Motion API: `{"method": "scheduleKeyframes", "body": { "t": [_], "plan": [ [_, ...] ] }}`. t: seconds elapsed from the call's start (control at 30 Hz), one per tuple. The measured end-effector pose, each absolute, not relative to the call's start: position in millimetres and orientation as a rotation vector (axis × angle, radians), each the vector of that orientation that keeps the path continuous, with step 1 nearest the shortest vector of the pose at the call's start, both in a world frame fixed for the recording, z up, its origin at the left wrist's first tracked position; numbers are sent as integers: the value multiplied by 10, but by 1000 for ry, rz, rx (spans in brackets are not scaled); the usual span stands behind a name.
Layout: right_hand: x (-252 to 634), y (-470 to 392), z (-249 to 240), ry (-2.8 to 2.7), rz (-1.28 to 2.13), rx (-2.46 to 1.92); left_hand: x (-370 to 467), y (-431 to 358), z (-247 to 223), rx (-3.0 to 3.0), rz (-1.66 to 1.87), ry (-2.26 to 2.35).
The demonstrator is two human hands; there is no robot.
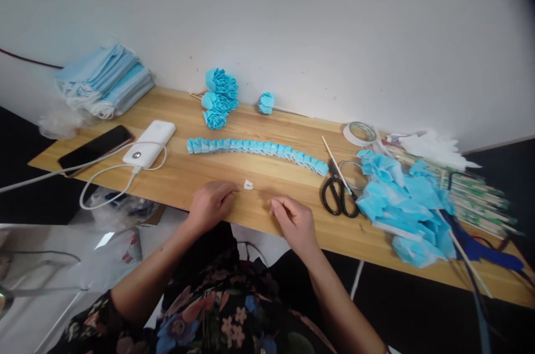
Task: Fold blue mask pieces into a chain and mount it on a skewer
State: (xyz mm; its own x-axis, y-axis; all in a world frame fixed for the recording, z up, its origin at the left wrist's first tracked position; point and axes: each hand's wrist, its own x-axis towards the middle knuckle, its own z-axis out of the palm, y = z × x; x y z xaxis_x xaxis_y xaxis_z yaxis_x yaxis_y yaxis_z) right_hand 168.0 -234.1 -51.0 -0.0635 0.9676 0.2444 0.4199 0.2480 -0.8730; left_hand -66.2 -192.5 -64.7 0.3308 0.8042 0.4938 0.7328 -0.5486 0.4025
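My left hand rests at the table's front edge with its fingers curled together, and nothing shows in them. Just right of its fingertips lies a small white scrap, apart from the hand. My right hand hovers at the same edge, thumb and fingers drawn together, with no object visible between them. Beyond both hands a long pleated blue strip stretches across the wood. Black-handled scissors lie to the right, a thin stick across them.
Blue fabric pieces are heaped at right, by a tape roll and green-white packets. Blue flowers and a single flower lie near the wall. Stacked masks, a phone and a cabled power bank occupy the left.
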Motion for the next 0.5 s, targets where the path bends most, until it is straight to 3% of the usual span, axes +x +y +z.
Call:
{"method": "scheduleKeyframes", "body": {
  "t": [0.5],
  "plan": [
    [1670, -2312, -548, -1591, 763, -1369, -664, -1913, -710, 2542, 1064, 1369]
  ]
}}
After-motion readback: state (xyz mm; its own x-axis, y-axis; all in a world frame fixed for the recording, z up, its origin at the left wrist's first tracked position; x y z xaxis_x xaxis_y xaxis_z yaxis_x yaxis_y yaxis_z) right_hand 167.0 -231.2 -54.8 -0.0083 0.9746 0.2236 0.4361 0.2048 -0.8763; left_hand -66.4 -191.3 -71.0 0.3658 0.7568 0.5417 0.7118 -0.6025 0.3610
